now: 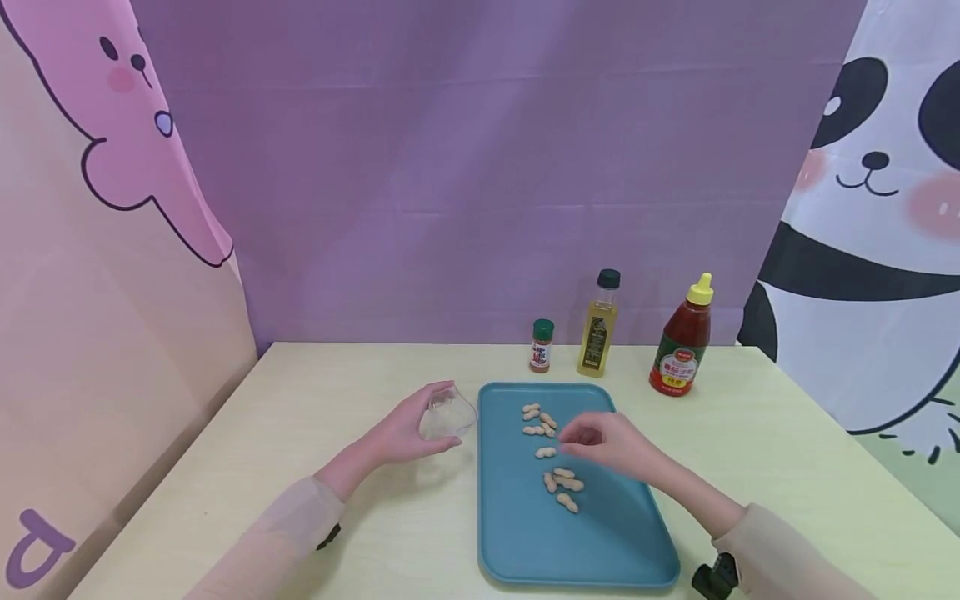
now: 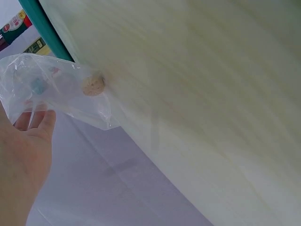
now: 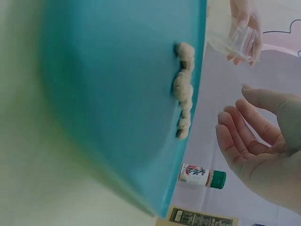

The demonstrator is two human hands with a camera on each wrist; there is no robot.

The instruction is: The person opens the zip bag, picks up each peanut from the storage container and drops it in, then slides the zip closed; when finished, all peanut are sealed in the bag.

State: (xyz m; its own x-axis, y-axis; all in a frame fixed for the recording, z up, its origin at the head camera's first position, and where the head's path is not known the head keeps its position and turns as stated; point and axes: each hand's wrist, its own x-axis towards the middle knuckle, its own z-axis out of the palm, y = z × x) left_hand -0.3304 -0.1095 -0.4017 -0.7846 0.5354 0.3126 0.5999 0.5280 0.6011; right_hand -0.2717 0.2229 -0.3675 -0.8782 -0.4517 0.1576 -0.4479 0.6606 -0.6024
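Observation:
My left hand (image 1: 405, 427) grips a clear plastic bag (image 1: 450, 414) just left of the blue tray (image 1: 570, 550). In the left wrist view the bag (image 2: 56, 77) hangs with its mouth held by the fingers, and one peanut (image 2: 93, 85) shows near its bottom. Over the tray's right half is my right hand (image 1: 611, 440), its fingers loosely bent. The right wrist view shows nothing between the thumb and fingers of that hand (image 3: 258, 136). Several unshelled peanuts (image 1: 567, 483) lie on the tray, the closest ones just left of the right fingertips.
Behind the tray stand a small green-capped spice jar (image 1: 541, 346), an oil bottle (image 1: 597, 325) and a red sauce bottle (image 1: 681, 342) with a yellow tip. The pale table (image 1: 360, 533) meets a purple backdrop (image 1: 450, 183) at the back.

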